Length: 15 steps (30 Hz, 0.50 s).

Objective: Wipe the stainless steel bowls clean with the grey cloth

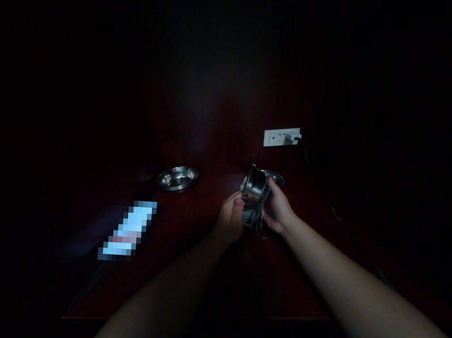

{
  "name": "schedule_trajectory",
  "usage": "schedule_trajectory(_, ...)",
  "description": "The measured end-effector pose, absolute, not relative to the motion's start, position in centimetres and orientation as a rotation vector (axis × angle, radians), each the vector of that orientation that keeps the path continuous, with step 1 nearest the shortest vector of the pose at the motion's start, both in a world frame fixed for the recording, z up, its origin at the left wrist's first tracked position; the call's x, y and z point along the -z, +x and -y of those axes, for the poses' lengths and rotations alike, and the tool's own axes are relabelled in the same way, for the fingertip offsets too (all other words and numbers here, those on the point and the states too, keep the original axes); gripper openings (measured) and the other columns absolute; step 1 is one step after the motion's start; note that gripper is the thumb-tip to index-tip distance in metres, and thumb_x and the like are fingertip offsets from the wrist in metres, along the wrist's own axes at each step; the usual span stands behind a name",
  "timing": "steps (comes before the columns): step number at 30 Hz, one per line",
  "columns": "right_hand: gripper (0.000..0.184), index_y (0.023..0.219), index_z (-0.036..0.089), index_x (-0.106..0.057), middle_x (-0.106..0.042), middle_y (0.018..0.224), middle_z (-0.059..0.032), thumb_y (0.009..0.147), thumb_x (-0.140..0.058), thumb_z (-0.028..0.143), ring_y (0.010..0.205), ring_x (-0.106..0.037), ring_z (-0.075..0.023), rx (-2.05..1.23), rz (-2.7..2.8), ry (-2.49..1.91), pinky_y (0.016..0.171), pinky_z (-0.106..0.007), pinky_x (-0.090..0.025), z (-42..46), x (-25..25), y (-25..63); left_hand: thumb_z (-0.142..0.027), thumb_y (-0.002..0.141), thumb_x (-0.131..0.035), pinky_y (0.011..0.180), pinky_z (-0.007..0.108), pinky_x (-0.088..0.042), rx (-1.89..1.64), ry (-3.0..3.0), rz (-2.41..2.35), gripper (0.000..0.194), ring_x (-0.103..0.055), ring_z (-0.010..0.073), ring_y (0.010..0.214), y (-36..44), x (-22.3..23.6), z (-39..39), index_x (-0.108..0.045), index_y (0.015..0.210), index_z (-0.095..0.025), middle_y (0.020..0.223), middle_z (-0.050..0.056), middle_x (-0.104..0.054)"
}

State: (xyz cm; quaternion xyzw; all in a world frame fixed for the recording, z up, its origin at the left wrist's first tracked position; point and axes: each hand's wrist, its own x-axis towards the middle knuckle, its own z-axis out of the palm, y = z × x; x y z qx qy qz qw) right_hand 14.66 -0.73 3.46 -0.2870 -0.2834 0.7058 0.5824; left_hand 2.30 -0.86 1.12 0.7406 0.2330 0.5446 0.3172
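Observation:
Over the dark red table, a small shiny metal bowl [256,183] is tipped on its side, its mouth facing left. Something pale shows at its opening, too dim to name. My left hand [231,218] grips the bowl from the lower left, thumb upward. Just under and behind the bowl hangs a dark grey cloth pouch [250,216] with a dangling cord. My right hand [279,209] is closed around the pouch's right side, its thumb near the bowl's base; its fingertips are partly hidden. Behind that hand lies a shallow metal dish [274,177], partly covered.
Another shallow metal dish [178,179] sits to the left, with small reddish bits inside. Nearer is a bright, pixelated phone-like screen [130,232]. A white wall socket [281,137] holds a plug. A dark cable [359,243] runs along the right. Surroundings are very dark.

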Motion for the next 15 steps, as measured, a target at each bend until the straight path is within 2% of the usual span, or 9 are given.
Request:
schedule_trajectory(5, 0.048, 0.083, 0.018, -0.060, -0.068, 0.068, -0.0057, 0.082, -0.032, 0.058, 0.073, -0.064, -0.0218, -1.602, 0.591, -0.767, 0.070, -0.036, -0.052, 0.6, -3.6, 14.8, -0.047, 0.087, -0.025, 0.082, 0.033, -0.043, -1.259, 2.156, -0.599, 0.050, -0.055, 0.0206, 0.090, 2.2, -1.3, 0.6, -0.059, 0.096, -0.012, 0.100, 0.012, -0.059)
schedule_trajectory(9, 0.042, 0.075, 0.019, -0.059, -0.066, 0.064, -0.0037, 0.082, -0.035, 0.054, 0.068, -0.064, -0.0199, -1.529, 0.554, -0.796, 0.069, -0.034, -0.051, 0.5, -3.7, 15.0, -0.043, 0.076, -0.053, 0.084, 0.034, -0.044, -1.121, 2.325, -0.546, 0.041, -0.054, 0.0228, 0.097, 1.8, -1.8, 0.5, -0.056, 0.105, -0.015, 0.109, 0.012, -0.055)
schedule_trajectory(11, 0.042, 0.075, 0.020, -0.059, -0.066, 0.063, -0.0027, 0.083, -0.035, 0.053, 0.064, -0.063, -0.0192, -1.518, 0.562, -0.787, 0.068, -0.034, -0.051, 0.3, -3.7, 15.2, -0.034, 0.068, -0.062, 0.087, 0.035, -0.044, -1.070, 2.402, -0.531, 0.045, -0.053, 0.0233, 0.101, 1.6, -2.1, 0.6, -0.054, 0.109, -0.016, 0.112, 0.011, -0.054)
schedule_trajectory(15, 0.040, 0.074, 0.020, -0.058, -0.064, 0.059, -0.0020, 0.083, -0.035, 0.051, 0.061, -0.061, -0.0186, -1.515, 0.577, -0.771, 0.067, -0.034, -0.051, 0.1, -3.8, 15.6, -0.024, 0.060, -0.066, 0.094, 0.036, -0.041, -1.020, 2.515, -0.540, 0.057, -0.049, 0.0246, 0.107, 1.5, -2.5, 0.8, -0.051, 0.114, -0.016, 0.117, 0.011, -0.051)
